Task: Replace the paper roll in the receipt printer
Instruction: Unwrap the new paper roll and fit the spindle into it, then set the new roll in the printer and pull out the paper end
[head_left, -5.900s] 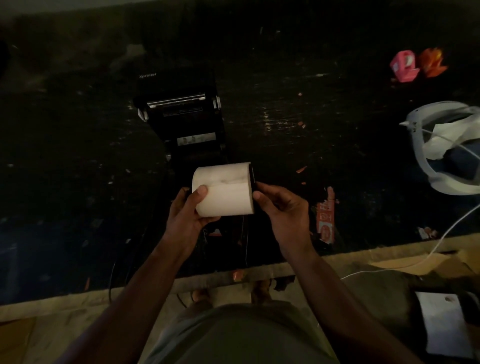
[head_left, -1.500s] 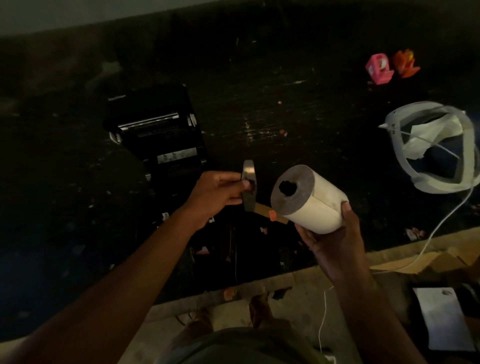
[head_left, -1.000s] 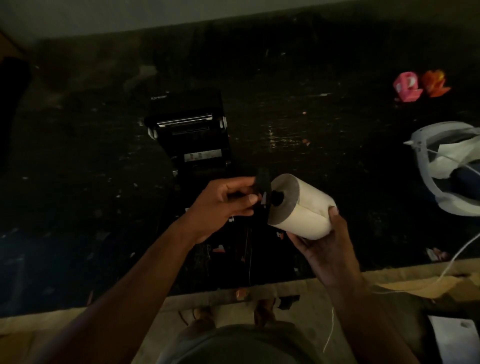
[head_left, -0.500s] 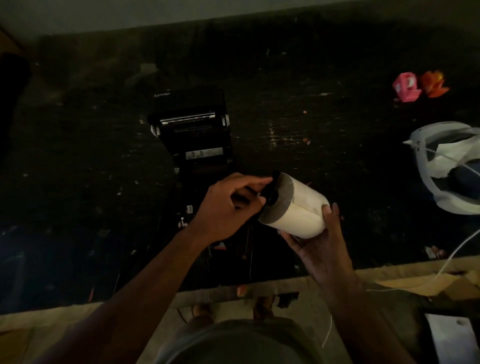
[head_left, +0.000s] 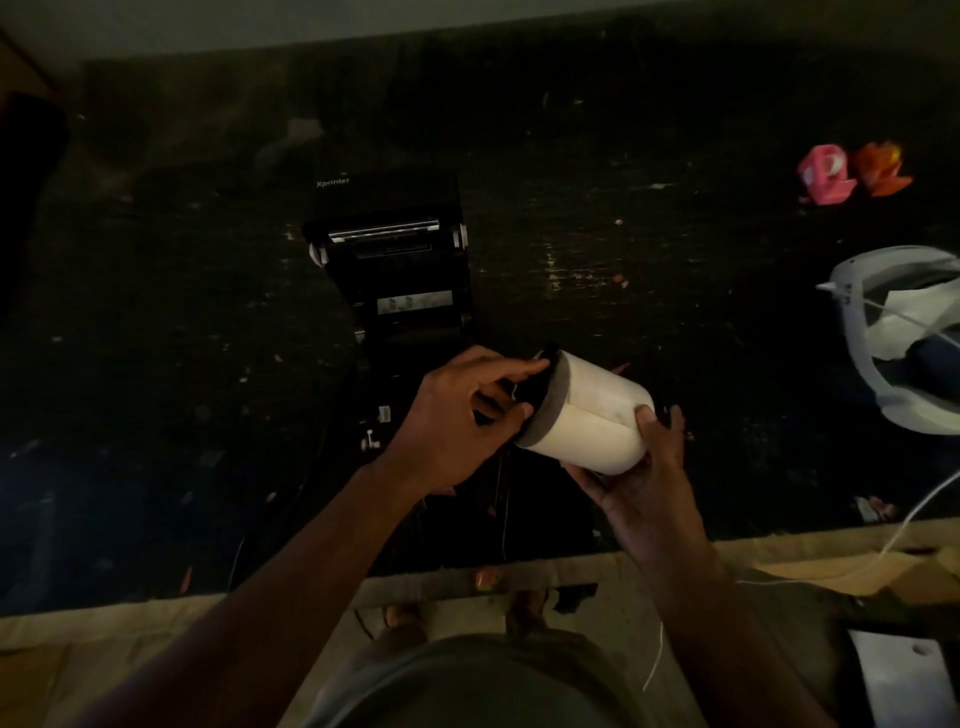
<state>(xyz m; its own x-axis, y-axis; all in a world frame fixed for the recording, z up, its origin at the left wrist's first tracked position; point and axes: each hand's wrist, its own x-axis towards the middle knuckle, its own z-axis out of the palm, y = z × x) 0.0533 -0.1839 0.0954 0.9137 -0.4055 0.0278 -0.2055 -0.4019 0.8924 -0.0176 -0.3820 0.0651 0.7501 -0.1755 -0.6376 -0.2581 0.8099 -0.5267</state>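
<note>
Farthest left on the dark, scuffed table (head_left: 156, 364) stands the black receipt printer (head_left: 395, 260), its lid raised so the silver cutter bar faces the camera; the word "Xprinter" can be read in pale letters on its top, while a small light label lower on the body is too blurred to make out. Just in front of it, the left hand (head_left: 457, 421) pinches a small black end piece (head_left: 537, 387) with thumb and fingertips, pressing it against the dark end face of the paper roll (head_left: 587, 415). That white roll is held tilted in the air above the table edge, near the printer but outside it, and the right hand (head_left: 639, 467) cups it from below, its thumb across the paper. Farther right, a pink item (head_left: 823, 176) and an orange one (head_left: 883, 169) lie side by side, and a white plastic hoop (head_left: 857, 332) sits at the right margin.
</note>
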